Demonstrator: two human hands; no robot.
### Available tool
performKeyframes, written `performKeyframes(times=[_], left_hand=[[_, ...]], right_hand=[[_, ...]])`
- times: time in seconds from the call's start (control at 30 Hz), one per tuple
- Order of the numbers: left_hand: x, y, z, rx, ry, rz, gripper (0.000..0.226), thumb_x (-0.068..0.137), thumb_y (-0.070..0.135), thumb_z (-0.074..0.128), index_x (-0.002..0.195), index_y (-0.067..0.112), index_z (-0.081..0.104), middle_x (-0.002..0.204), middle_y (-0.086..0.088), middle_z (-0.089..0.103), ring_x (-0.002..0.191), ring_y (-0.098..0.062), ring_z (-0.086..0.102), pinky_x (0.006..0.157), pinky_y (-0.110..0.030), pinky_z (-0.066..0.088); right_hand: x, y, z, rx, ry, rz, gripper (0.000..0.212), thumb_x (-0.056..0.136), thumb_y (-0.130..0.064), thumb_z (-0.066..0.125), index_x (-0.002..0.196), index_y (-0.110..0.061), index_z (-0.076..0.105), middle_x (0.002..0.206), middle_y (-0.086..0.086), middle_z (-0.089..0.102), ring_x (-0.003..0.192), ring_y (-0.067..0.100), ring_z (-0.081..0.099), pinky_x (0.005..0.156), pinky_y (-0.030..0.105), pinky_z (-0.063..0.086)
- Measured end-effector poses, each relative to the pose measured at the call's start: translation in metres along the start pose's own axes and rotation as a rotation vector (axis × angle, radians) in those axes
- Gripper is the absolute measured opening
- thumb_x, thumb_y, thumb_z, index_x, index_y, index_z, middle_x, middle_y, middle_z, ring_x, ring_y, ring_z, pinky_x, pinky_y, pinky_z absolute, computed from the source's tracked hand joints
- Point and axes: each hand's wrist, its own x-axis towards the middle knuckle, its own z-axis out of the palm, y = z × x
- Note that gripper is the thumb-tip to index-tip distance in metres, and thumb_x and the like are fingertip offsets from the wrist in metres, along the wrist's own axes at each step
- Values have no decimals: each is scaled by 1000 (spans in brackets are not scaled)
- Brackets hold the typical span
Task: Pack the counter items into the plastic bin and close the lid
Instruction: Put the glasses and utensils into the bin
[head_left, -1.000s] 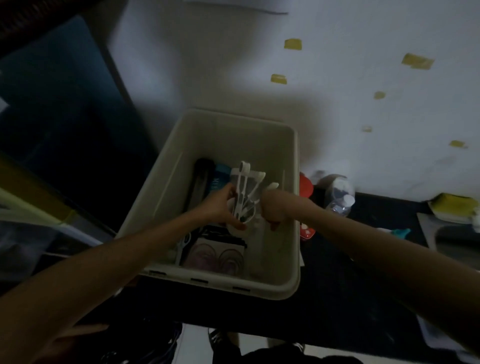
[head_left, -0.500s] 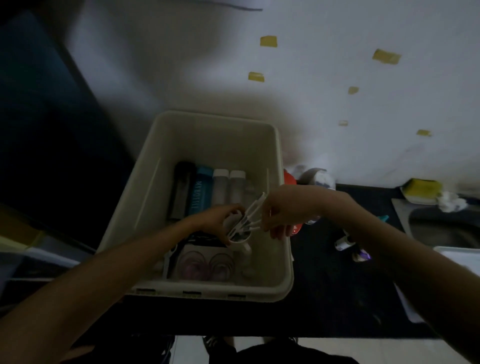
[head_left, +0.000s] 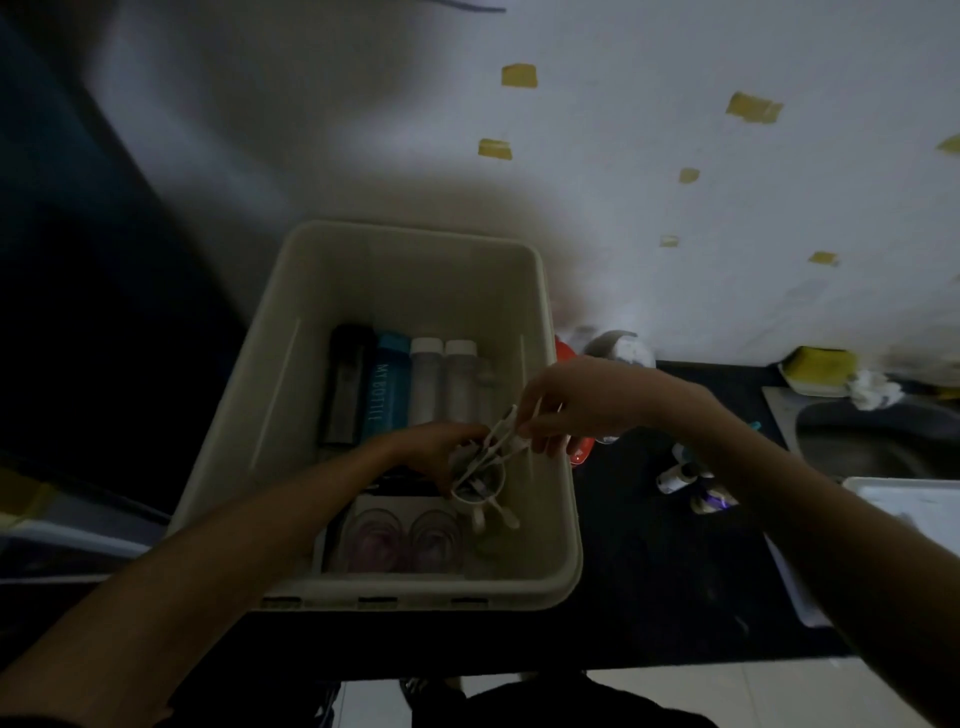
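An open beige plastic bin (head_left: 405, 260) stands on the dark counter (head_left: 649, 587). Lying in it are a black bottle (head_left: 345, 387), a blue bottle (head_left: 383, 387), two clear white-capped bottles (head_left: 441, 384) and a pack of pinkish glasses (head_left: 400, 535). Inside the bin my left hand (head_left: 431, 452) grips a white cup (head_left: 475, 493) full of white plastic utensils (head_left: 498, 441). My right hand (head_left: 566, 400) pinches the top ends of those utensils above the bin's right side. No lid is in view.
On the counter right of the bin are a red object (head_left: 579, 447), a clear bottle (head_left: 623, 348) by the wall and small bottles (head_left: 680, 473). Farther right lie a sink (head_left: 872, 441), a yellow sponge (head_left: 821, 369) and a white tray (head_left: 914, 504).
The cup and utensils have gone lower and toward the bin's near right part. The bottles at the bin's far side have come into view. The view shifted.
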Motion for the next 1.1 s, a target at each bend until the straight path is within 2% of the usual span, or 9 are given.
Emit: performKeyframes(times=[0.13,0.27,0.43,0.53,0.7,0.83,1.1], left_hand=[[4,3,-1,14,-30,27,95,60,23,91,142,23,42,139,1,52,124,-19,50,104,-41,46],[9,3,1,11,-69,48,92,62,16,90,142,17,43,138,-3,53,125,-21,50,104,-37,44],[8,2,2,-24,-97,69,95,63,17,90,144,19,41,140,0,51,124,-15,49,101,-24,40],[7,4,1,-22,-115,62,99,62,22,91,145,24,38,143,1,49,128,-16,48,106,-34,43],[5,4,1,0,-138,35,96,64,25,90,144,25,36,140,2,49,125,-16,50,104,-35,45],[3,0,0,-25,-143,8,100,59,31,90,142,28,34,139,5,50,124,-16,52,103,-42,48],[-6,3,-5,-77,-147,-47,86,65,19,88,137,21,40,136,3,50,123,-17,51,102,-39,48]], right_hand=[[0,5,-2,-1,96,13,25,96,-25,58,115,-9,64,96,3,74,81,10,73,69,18,59],[0,6,-2,17,73,7,25,97,-25,56,116,-9,63,99,3,74,83,10,73,70,17,59],[3,8,2,3,78,2,26,97,-27,58,116,-11,64,97,1,74,81,8,72,71,19,59],[6,9,3,1,74,3,26,96,-28,58,116,-11,63,97,1,74,82,8,72,73,21,59],[5,9,3,-21,96,-21,26,96,-28,58,114,-10,65,96,1,74,82,7,72,72,19,58],[5,12,4,-39,106,-37,25,96,-29,59,112,-12,66,95,-1,75,81,5,72,74,20,58],[7,14,5,-71,124,-61,25,95,-30,59,112,-12,66,95,-2,74,81,4,72,72,16,56]])
